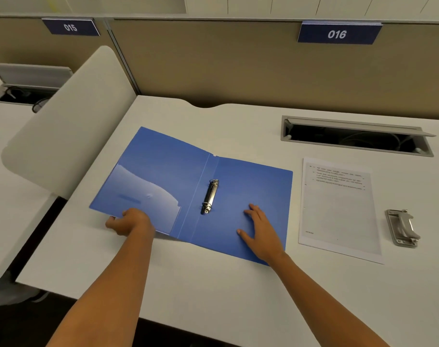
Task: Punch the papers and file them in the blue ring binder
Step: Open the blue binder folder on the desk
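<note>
Head view: a white desk (213,291) fills most of the frame, its near edge running diagonally from lower left to lower right, with a wide bare strip between that edge and the things on it. A beige partition (226,66) closes off the far side, carrying a dark label reading 016 (337,33); a curved white side divider (70,121) stands at the desk's left edge. An open cable hatch (356,137) is set into the desk at the far right.

The blue ring binder (163,176) lies open and flat in the middle of the desk, its left cover reaching close to the desk's left edge and its near corner pointing toward the person. Bare desk shows beyond it up to the partition. The papers (338,214) lie in a stack just right of the binder, apart from it by a narrow gap. The metal ring mechanism (209,196) sits beside the spine on the right cover; whether its rings are open or closed is unclear.

The grey hole punch (402,227) rests right of the papers, near but not touching them.

The left hand (131,221) is curled around the near edge of the left cover, pinching it. The right hand (262,231) lies flat, fingers spread, pressed on the right cover and gripping nothing.
</note>
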Available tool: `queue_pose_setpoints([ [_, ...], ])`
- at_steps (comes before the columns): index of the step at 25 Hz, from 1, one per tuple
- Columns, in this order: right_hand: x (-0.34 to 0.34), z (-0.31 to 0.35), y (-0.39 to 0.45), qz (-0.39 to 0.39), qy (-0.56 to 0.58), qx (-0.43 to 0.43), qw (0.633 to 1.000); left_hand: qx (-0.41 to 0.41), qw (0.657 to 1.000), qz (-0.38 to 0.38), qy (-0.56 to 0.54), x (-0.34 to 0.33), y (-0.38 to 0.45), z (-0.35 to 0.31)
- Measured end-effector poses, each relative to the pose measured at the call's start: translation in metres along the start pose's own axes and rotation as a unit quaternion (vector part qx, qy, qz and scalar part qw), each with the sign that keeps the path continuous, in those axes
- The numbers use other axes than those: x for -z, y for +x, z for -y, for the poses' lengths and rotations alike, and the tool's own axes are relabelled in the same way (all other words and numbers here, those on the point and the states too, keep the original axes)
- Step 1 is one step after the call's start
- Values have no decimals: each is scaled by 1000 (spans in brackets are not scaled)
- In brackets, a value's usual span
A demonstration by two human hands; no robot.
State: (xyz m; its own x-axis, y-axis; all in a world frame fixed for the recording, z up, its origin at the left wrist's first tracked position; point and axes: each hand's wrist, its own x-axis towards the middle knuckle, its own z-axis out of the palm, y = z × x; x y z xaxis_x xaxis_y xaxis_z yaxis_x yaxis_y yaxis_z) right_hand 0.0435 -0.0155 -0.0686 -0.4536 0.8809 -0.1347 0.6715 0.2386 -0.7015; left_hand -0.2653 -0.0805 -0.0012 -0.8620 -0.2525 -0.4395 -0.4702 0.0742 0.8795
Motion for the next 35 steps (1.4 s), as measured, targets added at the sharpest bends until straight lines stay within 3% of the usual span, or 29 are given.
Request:
queue_pose_setpoints([
  [2,-5,0,-1,-14,4,0,1000,19,999,24,21,-3,-2,-1],
  [3,-7,1,-1,-22,10,-1,1000,-11,996,22,89,-3,-6,-1],
  [4,-9,0,0,-33,16,-1,999,-92,975,28,203,-2,-9,6],
  [5,-10,1,1,-46,18,3,999,-194,930,73,305,-1,-14,17],
  [7,-12,4,7,-63,29,10,998,-360,812,251,385,-5,-21,39],
  [9,-15,12,15,-49,55,19,997,-405,725,406,382,-9,-31,58],
  [10,-17,17,19,-36,67,24,997,-397,700,451,385,-13,-37,63],
  [14,-31,36,32,6,93,32,995,-380,669,490,411,-18,-55,74],
  [20,-43,63,49,65,102,13,993,-411,634,469,457,-20,-50,77],
  [27,-41,62,56,54,169,2,984,-465,572,454,500,-26,-41,66],
  [32,-43,63,65,76,159,-4,984,-467,562,438,523,-28,-48,62],
  [35,-40,62,71,94,178,-13,979,-473,575,433,507,-28,-50,63],
])
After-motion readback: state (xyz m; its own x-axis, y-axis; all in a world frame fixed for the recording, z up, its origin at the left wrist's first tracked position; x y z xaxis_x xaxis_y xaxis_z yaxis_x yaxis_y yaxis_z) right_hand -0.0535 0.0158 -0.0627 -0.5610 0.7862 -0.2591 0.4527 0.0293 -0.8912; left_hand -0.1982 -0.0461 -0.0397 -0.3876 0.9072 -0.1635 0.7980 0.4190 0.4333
